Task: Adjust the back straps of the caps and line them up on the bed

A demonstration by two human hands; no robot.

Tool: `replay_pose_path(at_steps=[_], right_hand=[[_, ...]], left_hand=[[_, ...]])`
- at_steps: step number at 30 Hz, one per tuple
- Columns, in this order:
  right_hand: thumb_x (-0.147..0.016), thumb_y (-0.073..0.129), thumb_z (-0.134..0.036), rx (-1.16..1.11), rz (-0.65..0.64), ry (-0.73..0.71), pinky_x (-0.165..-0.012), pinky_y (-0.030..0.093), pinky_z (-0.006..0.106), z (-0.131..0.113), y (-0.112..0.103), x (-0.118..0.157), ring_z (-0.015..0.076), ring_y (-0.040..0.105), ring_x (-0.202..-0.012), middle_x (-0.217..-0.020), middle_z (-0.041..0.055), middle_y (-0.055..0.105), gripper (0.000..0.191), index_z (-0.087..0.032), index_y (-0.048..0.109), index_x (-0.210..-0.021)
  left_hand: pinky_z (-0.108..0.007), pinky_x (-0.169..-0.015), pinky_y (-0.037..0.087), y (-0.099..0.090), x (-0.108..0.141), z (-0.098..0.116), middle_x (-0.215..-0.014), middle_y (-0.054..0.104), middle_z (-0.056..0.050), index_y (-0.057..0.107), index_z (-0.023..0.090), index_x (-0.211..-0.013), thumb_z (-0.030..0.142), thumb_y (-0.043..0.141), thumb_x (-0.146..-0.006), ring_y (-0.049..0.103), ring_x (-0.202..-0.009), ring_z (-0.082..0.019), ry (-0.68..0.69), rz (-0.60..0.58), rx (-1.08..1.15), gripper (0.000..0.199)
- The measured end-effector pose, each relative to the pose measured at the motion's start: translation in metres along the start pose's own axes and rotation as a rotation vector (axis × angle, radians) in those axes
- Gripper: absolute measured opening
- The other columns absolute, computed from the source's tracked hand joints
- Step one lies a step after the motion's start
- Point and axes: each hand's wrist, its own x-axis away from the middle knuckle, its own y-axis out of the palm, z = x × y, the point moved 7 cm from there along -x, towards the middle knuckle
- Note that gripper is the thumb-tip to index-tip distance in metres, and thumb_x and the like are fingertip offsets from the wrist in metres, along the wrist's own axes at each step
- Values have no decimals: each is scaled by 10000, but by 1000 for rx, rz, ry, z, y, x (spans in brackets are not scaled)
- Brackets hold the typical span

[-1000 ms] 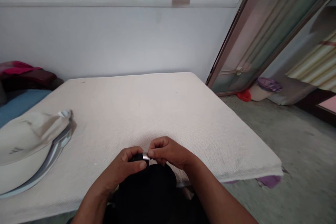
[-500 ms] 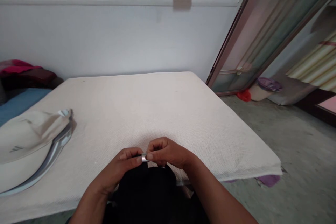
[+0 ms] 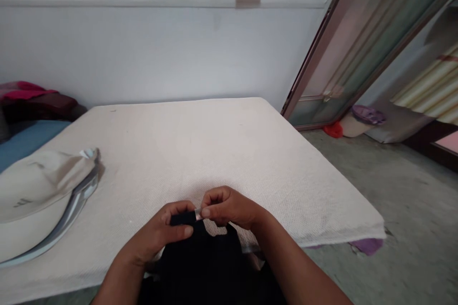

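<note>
My left hand [image 3: 168, 224] is closed on a short black strap [image 3: 183, 218], pinching it between thumb and fingers. At the strap's right end is a small silvery metal buckle [image 3: 198, 214], which the closed thumb and fingers of my right hand [image 3: 223, 207] grip and partly cover. Below the hands hangs black fabric [image 3: 200, 257] with a curved cutout, like the back of a cap; its lower part merges with dark clothing. Off to the left, pale caps [image 3: 39, 190] lie stacked, brims toward me.
A cream textured cover [image 3: 186, 138] spreads over the bed-like surface, against a white wall [image 3: 161, 52]. Folded blue cloth [image 3: 32, 138] and a dark red item [image 3: 50, 105] lie at the far left. At right are a sliding door [image 3: 332, 57] and a lined bin [image 3: 352, 125] on the floor.
My left thumb has shifted down and left, baring more of the black strap. The buckle has tilted and moved slightly right, and the cutout in the fabric shows more.
</note>
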Motion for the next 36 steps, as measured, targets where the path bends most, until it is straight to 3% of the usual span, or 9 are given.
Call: replay_pose_path(at_steps=[6, 11, 16, 20, 23, 27, 32, 36], right_hand=[[-722, 754, -324, 43, 11, 14, -398, 266, 176, -1, 0, 0, 38, 356, -432, -513, -82, 458, 220, -153, 616, -729], [-720, 754, -324, 33, 11, 18, -390, 244, 179, 0, 1, -1, 35, 334, -424, -511, -85, 449, 217, -156, 616, -722], [-722, 751, -318, 26, 13, 12, -388, 237, 179, 1, 0, -2, 34, 333, -421, -504, -86, 442, 208, -151, 627, -725], [-725, 750, -307, 19, 7, 2, -390, 237, 180, 1, 2, -2, 34, 331, -419, -496, -88, 439, 203, -149, 622, -717], [-724, 749, -316, 19, 1, 11, -396, 235, 184, 0, 3, -1, 35, 332, -424, -494, -89, 437, 213, -148, 617, -717], [-713, 751, -328, 39, 15, 21, -398, 235, 185, 0, 2, -2, 37, 339, -429, -496, -89, 437, 226, -150, 612, -714], [-698, 759, -346, 76, 68, 38, -402, 251, 181, 2, -1, -2, 37, 346, -432, -505, -83, 448, 250, -152, 601, -697], [-704, 758, -344, 44, 60, 45, -405, 235, 186, 4, -1, -3, 31, 325, -424, -508, -84, 438, 259, -148, 590, -689]], left_hand=[[-243, -597, 483, -4, 2, 0, -792, 707, 40, 626, 259, -1001, 252, 849, -592, 631, -619, -117, -17, 64, -36, 466], [-268, -606, 476, -2, 1, 3, -821, 714, -5, 662, 234, -1007, 314, 851, -566, 625, -664, -159, 17, 17, -22, 487], [-271, -606, 457, 2, -2, 5, -765, 681, -40, 718, 173, -908, 493, 654, -746, 578, -665, -167, 43, 12, 105, 364], [-230, -524, 394, 11, -5, 9, -640, 593, -6, 707, 151, -803, 390, 644, -778, 488, -562, -120, 43, -44, 63, 249], [-204, -490, 353, 11, -6, 10, -590, 537, 20, 699, 147, -794, 340, 665, -763, 441, -525, -95, 46, -21, -1, 199], [-182, -461, 313, 12, -5, 10, -575, 498, 37, 665, 150, -751, 343, 680, -756, 408, -501, -74, 35, -14, -28, 194], [-191, -442, 274, 22, -4, 12, -573, 475, 45, 626, 162, -773, 401, 683, -760, 382, -469, -68, 42, -116, -39, 246], [-180, -448, 283, 19, -5, 11, -581, 511, 46, 640, 171, -831, 390, 708, -752, 397, -463, -62, 7, -37, -168, 242]])
